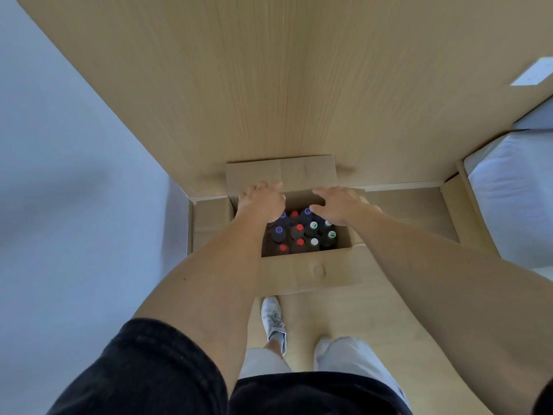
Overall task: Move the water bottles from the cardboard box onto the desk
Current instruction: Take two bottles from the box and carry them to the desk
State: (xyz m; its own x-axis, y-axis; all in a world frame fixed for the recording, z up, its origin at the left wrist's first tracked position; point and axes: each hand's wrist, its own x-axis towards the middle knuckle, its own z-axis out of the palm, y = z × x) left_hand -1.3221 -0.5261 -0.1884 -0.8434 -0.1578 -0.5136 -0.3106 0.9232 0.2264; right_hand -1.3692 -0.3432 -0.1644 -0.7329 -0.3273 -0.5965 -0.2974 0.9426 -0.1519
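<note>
Both hands, left hand (263, 202) and right hand (339, 205), hover with fingers spread over the open cardboard box (311, 271) at 6 o'clock below the worktop (269, 85), holding nothing (visible caps: four red, four blue, four green-or-white).

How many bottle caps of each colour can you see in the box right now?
Red caps: 4
Blue caps: 3
Green-and-white caps: 3
White cap: 1
Total: 11 in view; the hands may hide more.

Both bare arms reach forward, left hand (263, 202) and right hand (341, 205) spread loosely.
</note>
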